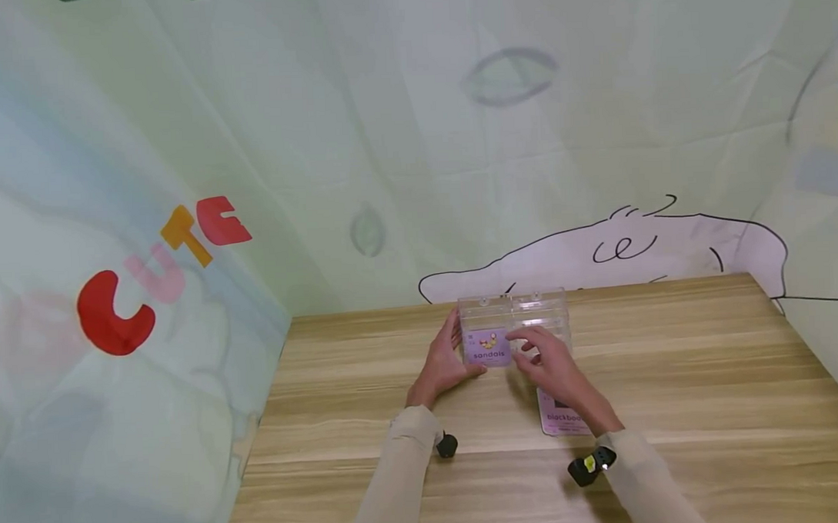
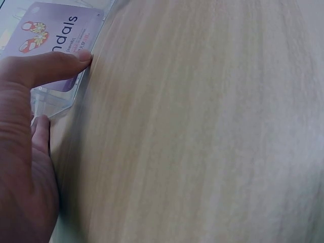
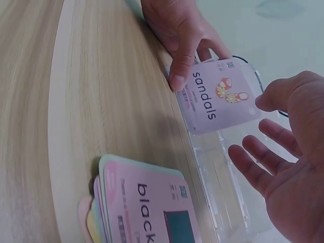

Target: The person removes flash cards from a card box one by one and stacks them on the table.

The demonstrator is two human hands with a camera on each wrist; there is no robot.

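A purple flash card reading "sandals" lies in the left part of a clear plastic box. My left hand grips the box's left side; its thumb lies over the front edge, on the card, and its fingers are along the side, partly hidden. At the card's right edge is my right hand, one fingertip at the card's corner and the other fingers spread over the box's right part. Below the right hand sits a stack of cards, a pink "blackboard" card on top, partly covered in the head view by the wrist.
The box stands near the back of a wooden table, close to a printed cloth backdrop. Black cameras are strapped to both wrists. The card stack lies in front of the box's right part.
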